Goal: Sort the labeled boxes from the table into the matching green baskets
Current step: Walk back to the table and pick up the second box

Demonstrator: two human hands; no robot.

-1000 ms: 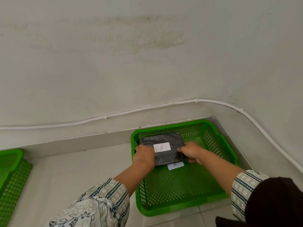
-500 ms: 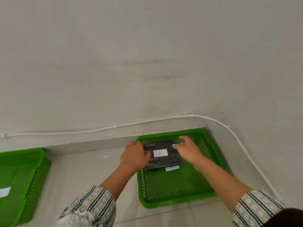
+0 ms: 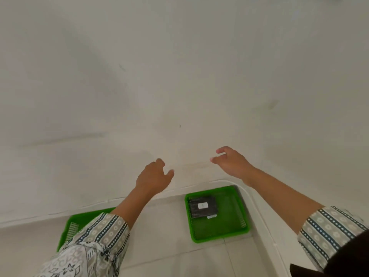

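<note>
Tiled floor below a pale wall; both hands raised and empty.

Near: patterned sleeves. Left hand and right hand hang with fingers loosely spread, gripping nothing. Black box, white label up, lies well below them in the right green basket, at its far-left corner. Second green basket sits left.

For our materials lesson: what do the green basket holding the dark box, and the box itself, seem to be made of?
Green basket: probably moulded plastic, with uniform bright colour, perforated walls and a smooth rim. Dark box: seemingly wrapped in black plastic film, since its surface looks wrinkled and slightly glossy; what lies under the wrap is hidden. White label on it: likely paper, matte.
</note>
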